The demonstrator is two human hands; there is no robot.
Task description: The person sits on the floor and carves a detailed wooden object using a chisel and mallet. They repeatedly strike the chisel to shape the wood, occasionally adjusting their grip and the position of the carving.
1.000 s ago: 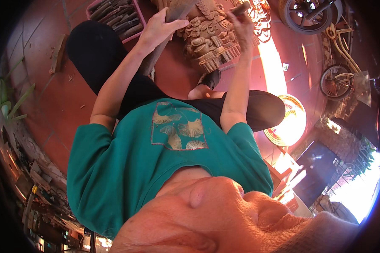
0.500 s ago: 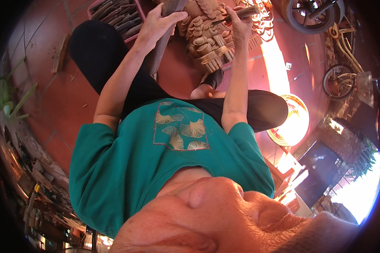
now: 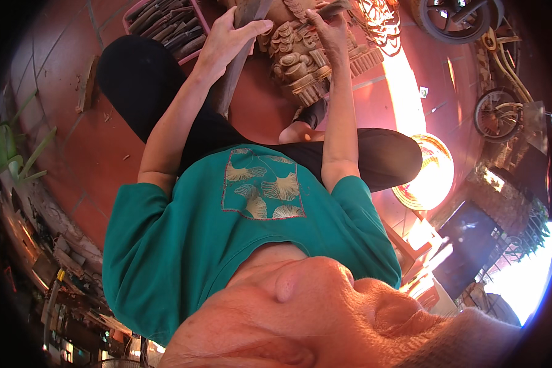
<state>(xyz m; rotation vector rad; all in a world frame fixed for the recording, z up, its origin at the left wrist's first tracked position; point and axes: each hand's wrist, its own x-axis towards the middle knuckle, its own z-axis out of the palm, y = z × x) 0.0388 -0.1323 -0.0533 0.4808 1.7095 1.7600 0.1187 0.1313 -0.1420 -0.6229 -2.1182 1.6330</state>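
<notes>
My left hand (image 3: 227, 44) is closed round a long grey-brown wooden club (image 3: 242, 58), its thumb lying across the wood. The club slants from the top edge down towards my lap. In my right hand (image 3: 330, 35) is a carving chisel; its wooden handle (image 3: 334, 8) shows above the fingers near the top edge, while its blade cannot be made out. Right beneath that hand lies a carved wooden piece (image 3: 294, 61) with scrolls and ribbed ends, partly cut off by the top edge.
A pink crate (image 3: 204, 21) full of wooden-handled tools stands at the upper left. On the red tiles lies a wood offcut (image 3: 88, 84). A round woven tray (image 3: 432, 175) sits beside my knee at the right. Wheels (image 3: 498, 115) stand at the far right, plants (image 3: 12, 153) far left.
My right hand has moved left and slightly up with the chisel, whose handle now tilts differently. My left hand and the club have hardly moved.
</notes>
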